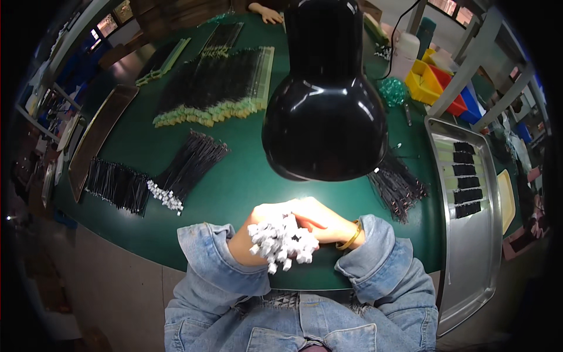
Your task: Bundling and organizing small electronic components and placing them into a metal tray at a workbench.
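Both my hands meet under the lamp near the table's front edge. A thick bunch of white plug connectors [280, 242] points back toward me between them. My left hand [245, 237] is closed round this bunch, whose wires are hidden by the hands. My right hand [324, 219], with a yellow bangle at its wrist, presses against the bunch from the right, fingers curled; what its fingertips grip cannot be made out. To the left lies a bundle of black cables [190, 161] with white connectors at its near end. Another loose bundle of black cables [397, 186] lies to the right.
A black lamp [325, 126] hangs over the middle of the green table [246, 176]. Black cable rows on pale strips [214, 88] lie behind. At left are more black cables [117, 183] and a long tray [105, 132]; at right, a metal tray [469, 252] and coloured bins [428, 82]. Another person's hand [267, 13] rests far back.
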{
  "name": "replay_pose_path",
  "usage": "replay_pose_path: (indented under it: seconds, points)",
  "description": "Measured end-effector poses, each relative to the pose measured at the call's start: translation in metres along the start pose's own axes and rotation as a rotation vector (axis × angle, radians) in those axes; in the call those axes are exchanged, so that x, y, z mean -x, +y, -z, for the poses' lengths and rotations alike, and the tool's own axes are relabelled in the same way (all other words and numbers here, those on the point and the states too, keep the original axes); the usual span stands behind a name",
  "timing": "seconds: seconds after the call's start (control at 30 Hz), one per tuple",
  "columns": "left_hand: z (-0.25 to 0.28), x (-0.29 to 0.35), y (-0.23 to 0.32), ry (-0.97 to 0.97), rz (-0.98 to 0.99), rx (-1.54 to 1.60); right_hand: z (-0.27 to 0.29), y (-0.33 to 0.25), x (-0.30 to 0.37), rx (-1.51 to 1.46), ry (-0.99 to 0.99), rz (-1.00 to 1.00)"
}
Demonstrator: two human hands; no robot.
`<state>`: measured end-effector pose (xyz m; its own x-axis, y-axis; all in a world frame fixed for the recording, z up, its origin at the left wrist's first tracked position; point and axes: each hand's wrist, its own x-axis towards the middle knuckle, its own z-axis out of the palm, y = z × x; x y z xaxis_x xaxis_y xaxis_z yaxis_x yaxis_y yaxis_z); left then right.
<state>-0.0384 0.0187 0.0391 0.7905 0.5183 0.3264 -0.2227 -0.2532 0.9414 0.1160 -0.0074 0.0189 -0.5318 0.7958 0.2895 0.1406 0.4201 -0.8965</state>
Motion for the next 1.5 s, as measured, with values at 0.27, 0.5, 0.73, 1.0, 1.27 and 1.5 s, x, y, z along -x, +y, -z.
replay_pose_path:
  seconds: [0.27, 0.5, 0.73, 1.0, 1.27, 1.5]
  points:
    - [0.02, 0.017, -0.017, 0.165, -0.025, -0.591, -0.008, 0.035, 0.013, 0.242, 0.295, 0.058]
    - [-0.016, 0.022, -0.039, -0.255, 0.599, 0.89, 0.003, -0.011, 0.02, 0.986, 0.43, 0.191]
    - [-0.031, 0.007, -0.043, -0.057, 0.746, 0.845, 0.007, 0.016, 0.032, 0.585, 0.728, -0.158]
    - [-0.029, 0.011, -0.049, -0.095, 0.752, 0.977, 0.003, 0.021, 0.039, -1.034, 0.533, -0.332]
    - [-0.03, 0.012, -0.057, -0.001, 0.734, 0.908, 0.005, 0.009, 0.039, -0.651, 0.673, -0.327]
    - [-0.03, 0.011, -0.058, 0.047, 0.695, 0.98, 0.008, 0.001, 0.043, -0.668, 0.666, -0.393]
